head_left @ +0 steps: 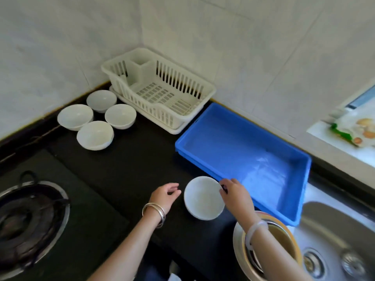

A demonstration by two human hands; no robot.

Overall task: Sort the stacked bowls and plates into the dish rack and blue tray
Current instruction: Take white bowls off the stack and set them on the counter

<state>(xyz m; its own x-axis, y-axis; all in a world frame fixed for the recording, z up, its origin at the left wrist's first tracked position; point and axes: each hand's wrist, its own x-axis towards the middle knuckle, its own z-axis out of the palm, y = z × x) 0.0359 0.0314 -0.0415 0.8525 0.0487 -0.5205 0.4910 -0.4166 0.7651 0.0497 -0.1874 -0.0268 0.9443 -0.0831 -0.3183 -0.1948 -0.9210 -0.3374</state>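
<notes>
Right hand [236,196] gripping white bowl [203,198] rim, left hand [165,194] open beside, blue tray [245,157] adjacent

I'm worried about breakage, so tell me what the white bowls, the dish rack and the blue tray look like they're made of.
White bowls: probably glazed ceramic or melamine; smooth, glossy, thick rims. Dish rack: cream moulded plastic, matte, with slotted walls. Blue tray: rigid plastic, slightly shiny floor catching light.
</notes>
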